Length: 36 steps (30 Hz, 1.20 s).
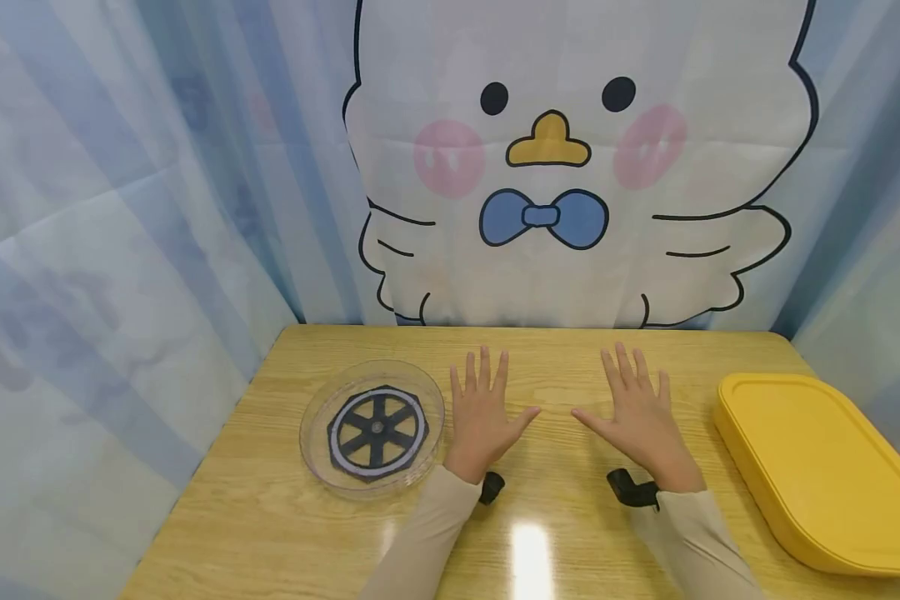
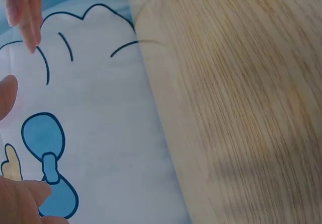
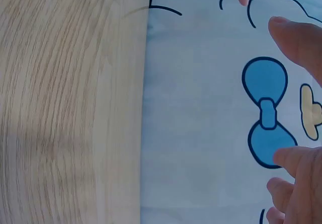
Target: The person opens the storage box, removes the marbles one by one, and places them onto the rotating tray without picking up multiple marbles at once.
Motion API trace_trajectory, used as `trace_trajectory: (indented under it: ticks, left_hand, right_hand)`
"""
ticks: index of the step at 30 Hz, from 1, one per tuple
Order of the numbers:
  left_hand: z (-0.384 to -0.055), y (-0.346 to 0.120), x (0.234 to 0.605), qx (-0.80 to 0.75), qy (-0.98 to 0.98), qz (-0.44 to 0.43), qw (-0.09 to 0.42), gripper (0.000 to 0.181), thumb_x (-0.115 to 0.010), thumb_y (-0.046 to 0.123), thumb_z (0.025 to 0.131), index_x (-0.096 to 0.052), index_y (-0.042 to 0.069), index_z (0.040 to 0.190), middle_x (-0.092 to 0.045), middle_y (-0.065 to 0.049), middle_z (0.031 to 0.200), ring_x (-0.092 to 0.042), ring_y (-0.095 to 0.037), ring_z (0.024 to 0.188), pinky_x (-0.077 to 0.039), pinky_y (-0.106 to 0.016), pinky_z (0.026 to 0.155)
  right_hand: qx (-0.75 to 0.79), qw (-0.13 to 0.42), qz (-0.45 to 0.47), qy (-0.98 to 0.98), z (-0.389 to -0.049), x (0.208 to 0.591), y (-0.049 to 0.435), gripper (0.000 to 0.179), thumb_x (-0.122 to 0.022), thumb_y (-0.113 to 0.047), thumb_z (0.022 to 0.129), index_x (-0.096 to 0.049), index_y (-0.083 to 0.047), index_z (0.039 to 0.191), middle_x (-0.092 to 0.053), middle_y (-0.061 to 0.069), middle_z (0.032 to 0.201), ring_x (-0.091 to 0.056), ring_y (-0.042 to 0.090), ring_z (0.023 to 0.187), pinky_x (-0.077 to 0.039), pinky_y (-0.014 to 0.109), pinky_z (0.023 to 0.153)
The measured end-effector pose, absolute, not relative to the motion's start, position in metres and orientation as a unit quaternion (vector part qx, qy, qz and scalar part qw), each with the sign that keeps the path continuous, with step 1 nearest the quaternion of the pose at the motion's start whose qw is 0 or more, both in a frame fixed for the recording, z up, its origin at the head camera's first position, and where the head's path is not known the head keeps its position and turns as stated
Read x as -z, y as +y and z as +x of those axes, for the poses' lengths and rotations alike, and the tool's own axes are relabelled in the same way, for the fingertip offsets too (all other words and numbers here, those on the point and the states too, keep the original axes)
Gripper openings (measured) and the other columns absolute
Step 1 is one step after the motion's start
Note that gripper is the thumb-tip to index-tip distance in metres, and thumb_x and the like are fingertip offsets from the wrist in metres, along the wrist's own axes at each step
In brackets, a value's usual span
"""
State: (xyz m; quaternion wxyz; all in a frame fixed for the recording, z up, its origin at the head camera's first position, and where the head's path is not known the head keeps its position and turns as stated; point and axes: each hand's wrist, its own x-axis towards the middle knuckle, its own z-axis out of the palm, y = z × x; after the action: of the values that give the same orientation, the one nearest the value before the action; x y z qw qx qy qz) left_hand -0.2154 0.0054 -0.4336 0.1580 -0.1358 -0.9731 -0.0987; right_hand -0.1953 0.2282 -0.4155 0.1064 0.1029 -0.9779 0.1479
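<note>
Both hands are held above the wooden table with fingers spread and nothing in them. My left hand (image 1: 483, 425) is just right of a clear round dish (image 1: 309, 454), apart from its rim. Within the dish lies a black wheel-like piece (image 1: 377, 427) with several spokes and a pale ring. My right hand (image 1: 640, 425) is between the left hand and a yellow lidded box (image 1: 832, 467). In the left wrist view the left thumb (image 2: 7, 97) shows, with the right hand at the top left. The right thumb (image 3: 297, 43) appears in the right wrist view.
The wooden table (image 1: 555, 533) ends at the back against a curtain (image 1: 540, 283) printed with a white cartoon bird. More curtain hangs along both sides. Black straps or mounts (image 1: 632, 489) sit at the wrists.
</note>
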Motion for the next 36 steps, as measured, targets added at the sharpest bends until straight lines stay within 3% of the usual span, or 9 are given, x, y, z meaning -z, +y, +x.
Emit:
trace_trajectory:
  ticks: [9,15,25,36]
  left_hand:
    - [-0.217,0.021,0.438,0.109,-0.973,-0.155,0.128,0.088,-0.042,0.069,0.086,-0.013,0.02,0.152,-0.011,-0.012,0.158,-0.01,-0.032,0.147,-0.011,-0.055,0.116]
    - [-0.221,0.039,0.444,0.124,-0.965,-0.199,0.12,0.086,-0.045,0.066,0.086,-0.011,0.022,0.152,-0.012,-0.011,0.158,-0.01,-0.031,0.147,-0.012,-0.055,0.116]
    - [-0.23,0.077,0.45,0.069,-0.957,-0.262,0.103,0.083,-0.036,0.068,0.088,-0.009,0.023,0.152,-0.01,-0.008,0.159,-0.007,-0.025,0.148,-0.01,-0.049,0.118]
    - [-0.229,0.132,0.442,0.008,-0.935,-0.335,0.113,0.079,-0.028,0.068,0.09,-0.007,0.024,0.153,-0.01,-0.004,0.159,-0.011,-0.022,0.148,-0.015,-0.045,0.118]
  right_hand:
    - [-0.151,0.133,0.076,-0.977,-0.185,0.415,0.254,0.099,-0.056,-0.057,0.084,-0.005,-0.006,0.152,-0.006,0.024,0.156,0.002,0.044,0.144,0.0,0.072,0.104]
    - [-0.145,0.143,0.044,-0.978,-0.174,0.414,0.277,0.1,-0.053,-0.06,0.085,-0.004,-0.004,0.151,-0.005,0.027,0.155,0.006,0.045,0.143,0.0,0.074,0.102]
    - [-0.146,0.117,-0.018,-0.982,-0.151,0.413,0.311,0.1,-0.048,-0.061,0.087,0.003,-0.003,0.151,0.008,0.026,0.154,0.014,0.046,0.141,0.008,0.074,0.101]
    - [-0.137,0.08,-0.075,-0.984,-0.131,0.419,0.34,0.104,-0.044,-0.064,0.087,0.004,0.004,0.148,0.01,0.034,0.15,0.015,0.054,0.136,0.007,0.077,0.097]
